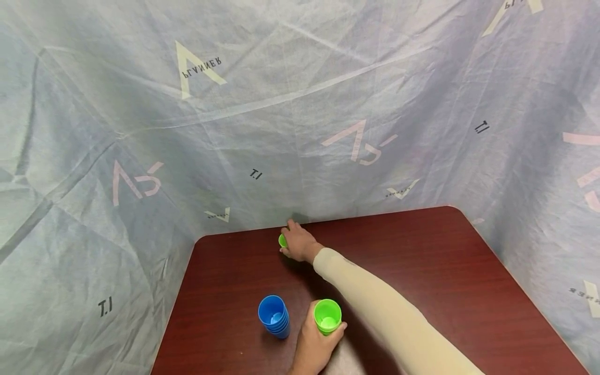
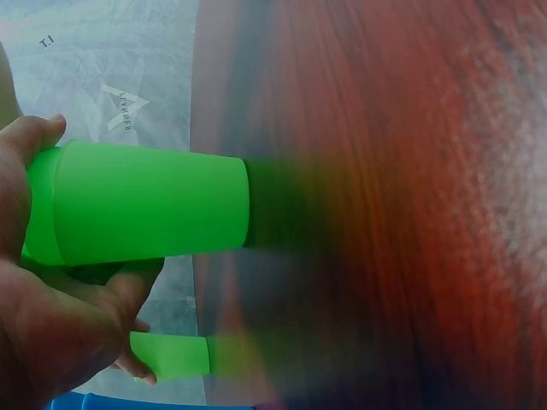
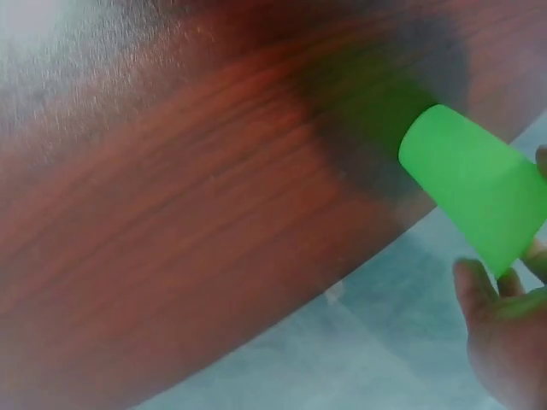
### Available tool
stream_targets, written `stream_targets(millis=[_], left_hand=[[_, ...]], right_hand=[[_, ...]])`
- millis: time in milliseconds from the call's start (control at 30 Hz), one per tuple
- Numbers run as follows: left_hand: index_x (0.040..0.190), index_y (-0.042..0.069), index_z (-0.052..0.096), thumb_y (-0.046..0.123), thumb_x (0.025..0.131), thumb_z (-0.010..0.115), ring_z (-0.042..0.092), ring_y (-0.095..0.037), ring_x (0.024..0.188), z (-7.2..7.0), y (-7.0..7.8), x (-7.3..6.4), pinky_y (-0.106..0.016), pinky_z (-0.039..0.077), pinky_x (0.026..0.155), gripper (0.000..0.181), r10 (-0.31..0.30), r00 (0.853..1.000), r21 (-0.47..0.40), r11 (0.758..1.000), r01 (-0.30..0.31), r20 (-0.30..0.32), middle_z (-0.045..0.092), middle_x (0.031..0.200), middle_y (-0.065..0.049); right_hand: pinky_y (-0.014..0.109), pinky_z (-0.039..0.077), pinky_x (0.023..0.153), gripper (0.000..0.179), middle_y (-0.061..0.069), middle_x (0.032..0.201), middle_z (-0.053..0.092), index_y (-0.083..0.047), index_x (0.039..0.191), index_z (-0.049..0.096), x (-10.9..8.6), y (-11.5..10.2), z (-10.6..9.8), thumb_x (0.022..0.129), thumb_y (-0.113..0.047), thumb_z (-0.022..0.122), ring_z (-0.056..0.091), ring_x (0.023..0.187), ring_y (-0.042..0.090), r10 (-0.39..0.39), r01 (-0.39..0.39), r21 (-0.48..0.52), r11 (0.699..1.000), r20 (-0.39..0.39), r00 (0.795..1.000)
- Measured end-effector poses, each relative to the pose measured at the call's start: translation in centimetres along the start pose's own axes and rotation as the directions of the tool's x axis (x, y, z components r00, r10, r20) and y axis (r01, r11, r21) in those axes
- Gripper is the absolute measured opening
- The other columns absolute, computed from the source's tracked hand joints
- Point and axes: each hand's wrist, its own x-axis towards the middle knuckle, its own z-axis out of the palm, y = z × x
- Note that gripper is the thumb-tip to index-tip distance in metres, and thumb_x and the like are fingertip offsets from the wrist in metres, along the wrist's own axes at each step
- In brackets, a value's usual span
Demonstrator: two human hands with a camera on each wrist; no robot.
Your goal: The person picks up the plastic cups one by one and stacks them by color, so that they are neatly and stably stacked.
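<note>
My left hand [image 1: 315, 341] grips a bright green cup [image 1: 327, 314] near its rim, thumb and fingers around its sides. The cup's mouth faces up in the head view, and a band shows below its rim in the left wrist view [image 2: 154, 203]. Far forward, near the back edge of the table, my right hand [image 1: 298, 241] holds another green cup [image 3: 470, 175] by its rim end. Most of that cup is hidden behind the hand in the head view. Left of my left hand, a stack of several nested blue cups [image 1: 273, 311] stands upright.
The dark red wooden table [image 1: 422, 271] meets a grey printed cloth [image 1: 290, 156] along its back edge. More of this cloth hangs at the left and right. My sleeved right forearm [image 1: 398, 317] stretches across the table, to the right of the left hand's cup.
</note>
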Motion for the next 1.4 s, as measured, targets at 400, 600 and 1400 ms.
stream_targets(millis=[400,600,1400], left_hand=[[0.135,0.019,0.055,0.041,0.082,0.091,0.067,-0.01,0.106,0.2,0.0,0.2,-0.032,0.057,0.091,0.068,-0.032,0.999,0.025,0.999,0.032,0.0,0.069,0.113,0.01],[0.136,0.018,0.055,0.04,0.082,0.091,0.067,-0.01,0.106,0.1,0.2,0.3,-0.033,0.057,0.092,0.069,-0.029,1.0,0.023,0.999,0.029,0.006,0.069,0.114,0.01],[0.131,0.02,0.059,0.032,0.079,0.093,0.066,-0.009,0.104,0.4,-0.2,0.6,-0.035,0.056,0.093,0.063,0.032,0.999,-0.002,0.999,-0.032,-0.029,0.07,0.112,0.01]], right_hand=[[0.033,0.056,0.094,0.06,0.008,0.134,0.056,-0.013,0.15,0.044,-1.6,1.2,0.6,0.104,-0.049,0.059,0.059,0.103,0.016,0.033,-0.037,0.196,0.98,0.021,0.999],[0.036,0.056,0.099,0.065,0.011,0.139,0.058,-0.012,0.152,0.045,-2.0,1.4,0.5,0.105,-0.055,0.054,0.061,0.109,0.018,0.03,-0.032,0.207,0.978,0.013,0.999],[0.028,0.05,0.069,0.062,-0.004,0.089,0.073,-0.016,0.116,0.078,-4.0,1.5,-4.4,0.101,-0.068,0.049,0.06,0.079,0.011,-0.022,0.048,0.224,0.973,-0.118,0.993]])
